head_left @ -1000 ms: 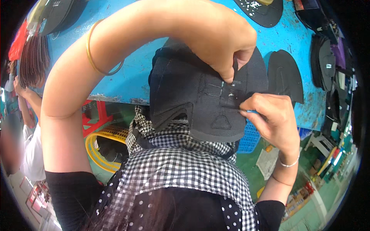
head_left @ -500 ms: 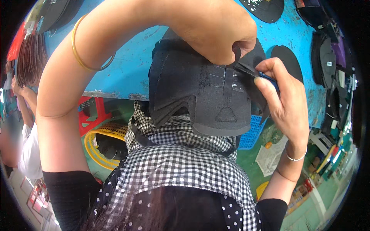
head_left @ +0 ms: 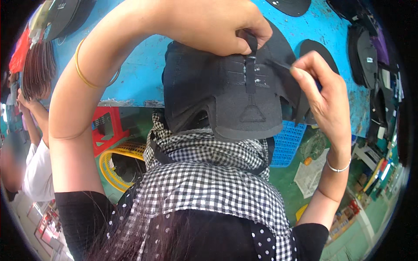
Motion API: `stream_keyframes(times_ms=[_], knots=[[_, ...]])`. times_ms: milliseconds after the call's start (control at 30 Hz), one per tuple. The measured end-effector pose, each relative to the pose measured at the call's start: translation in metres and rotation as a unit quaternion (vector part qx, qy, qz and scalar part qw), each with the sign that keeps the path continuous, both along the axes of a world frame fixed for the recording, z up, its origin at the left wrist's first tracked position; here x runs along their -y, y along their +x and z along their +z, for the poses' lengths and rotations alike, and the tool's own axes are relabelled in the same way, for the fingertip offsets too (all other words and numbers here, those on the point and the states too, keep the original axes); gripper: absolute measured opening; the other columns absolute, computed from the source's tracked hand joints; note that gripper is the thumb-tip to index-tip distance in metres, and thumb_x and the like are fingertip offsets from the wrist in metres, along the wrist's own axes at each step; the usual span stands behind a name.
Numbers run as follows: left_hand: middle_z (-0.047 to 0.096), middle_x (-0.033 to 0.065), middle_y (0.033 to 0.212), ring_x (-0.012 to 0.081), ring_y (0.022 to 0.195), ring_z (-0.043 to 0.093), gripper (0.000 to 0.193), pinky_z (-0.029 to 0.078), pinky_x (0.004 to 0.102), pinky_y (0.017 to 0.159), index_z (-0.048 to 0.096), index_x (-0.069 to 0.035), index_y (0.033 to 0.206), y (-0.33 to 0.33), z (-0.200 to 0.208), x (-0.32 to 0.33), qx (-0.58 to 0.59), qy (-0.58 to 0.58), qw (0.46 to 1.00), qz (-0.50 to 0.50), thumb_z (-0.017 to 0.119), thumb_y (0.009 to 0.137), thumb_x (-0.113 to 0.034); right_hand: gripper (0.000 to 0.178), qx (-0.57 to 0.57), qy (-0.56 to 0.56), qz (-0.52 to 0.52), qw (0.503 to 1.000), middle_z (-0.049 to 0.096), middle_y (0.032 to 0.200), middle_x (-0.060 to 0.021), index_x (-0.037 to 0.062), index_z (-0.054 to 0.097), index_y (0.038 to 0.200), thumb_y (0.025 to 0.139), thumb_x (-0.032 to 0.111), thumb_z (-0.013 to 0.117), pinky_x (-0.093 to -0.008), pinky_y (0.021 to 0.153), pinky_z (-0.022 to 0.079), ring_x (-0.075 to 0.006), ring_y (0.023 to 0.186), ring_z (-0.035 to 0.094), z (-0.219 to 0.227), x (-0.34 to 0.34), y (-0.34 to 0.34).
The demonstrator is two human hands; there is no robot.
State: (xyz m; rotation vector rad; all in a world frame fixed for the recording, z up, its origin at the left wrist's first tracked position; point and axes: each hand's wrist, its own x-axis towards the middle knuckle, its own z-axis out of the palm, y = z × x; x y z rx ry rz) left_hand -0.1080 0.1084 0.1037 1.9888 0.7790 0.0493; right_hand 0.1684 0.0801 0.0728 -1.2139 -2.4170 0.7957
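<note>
A black padded fabric piece (head_left: 191,82) with stitched lines lies across the table's front edge and my lap. Down its middle runs a narrow black strap (head_left: 250,78), ending near a stitched triangular patch. My left hand (head_left: 233,28) arches over from the far side, closed, pinching the strap's upper end and lifting it off the fabric. To the right of the strap, my right hand (head_left: 322,87) is closed around small scissors (head_left: 281,65). Their blades are blurred and point left toward the strap; the palm mostly hides the blue handle.
More flat black pieces (head_left: 319,52) lie on the worn blue table (head_left: 135,89), some stacked along its right side. Below are a red stool (head_left: 106,128), a yellow basket (head_left: 104,163) and a blue crate (head_left: 285,143). Another person (head_left: 37,169) sits at far left.
My left hand has shifted left and a little up, with the strap still pinched. The fabric piece has slid slightly up and left. The scissors in my right hand have tipped and blurred.
</note>
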Motion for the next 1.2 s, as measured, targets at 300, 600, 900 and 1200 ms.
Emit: stream_keyframes(times_ms=[300, 600, 900, 1200], knots=[[0.069, 0.0196, 0.09, 0.0362, 0.085, 0.066, 0.015, 0.049, 0.0437, 0.078, 0.063, 0.0, 0.107, 0.002, -0.012, 0.008, 0.044, 0.009, 0.999, 0.025, 0.059, 0.096, -0.01, 0.022, 0.063, 0.029, 0.12, 0.99, 0.068, 0.081, -0.0126, 0.0028, 0.064, 0.097, 0.094, 0.023, 0.073, -0.0365, 0.067, 0.05, -0.0278, 0.071, 0.065, -0.011, -0.021, -0.03], [0.069, 0.016, 0.088, 0.0333, 0.082, 0.067, 0.017, 0.051, 0.0405, 0.074, 0.063, -0.002, 0.108, 0.009, -0.03, 0.028, 0.092, 0.203, 0.962, 0.157, 0.064, 0.094, -0.013, 0.023, -0.121, -0.082, 0.001, 0.989, 0.07, 0.082, -0.0038, 0.003, 0.066, 0.102, 0.096, 0.024, 0.073, -0.0283, 0.074, 0.051, -0.0127, 0.079, 0.068, -0.026, -0.021, 0.009], [0.062, 0.013, 0.102, 0.0236, 0.1, 0.06, 0.015, 0.047, 0.0354, 0.086, 0.06, -0.004, 0.09, 0.122, -0.029, 0.156, 0.144, 0.265, 0.953, 0.028, 0.057, 0.087, -0.018, 0.019, 0.152, 0.02, -0.166, 0.974, 0.076, 0.101, -0.0138, 0.0099, 0.072, 0.115, 0.099, 0.017, 0.064, -0.0361, 0.073, 0.053, -0.0301, 0.081, 0.073, -0.042, -0.01, 0.153], [0.037, 0.0397, 0.153, 0.0479, 0.147, 0.037, 0.016, 0.032, 0.0531, 0.12, 0.064, -0.001, 0.099, 0.16, -0.091, 0.135, -0.066, 0.393, 0.917, 0.009, 0.059, 0.092, -0.014, 0.022, 0.057, 0.237, -0.045, 0.969, 0.065, 0.101, -0.0118, 0.0081, 0.059, 0.11, 0.089, 0.009, 0.066, -0.0439, 0.081, 0.053, -0.0327, 0.093, 0.065, -0.073, -0.012, 0.059]])
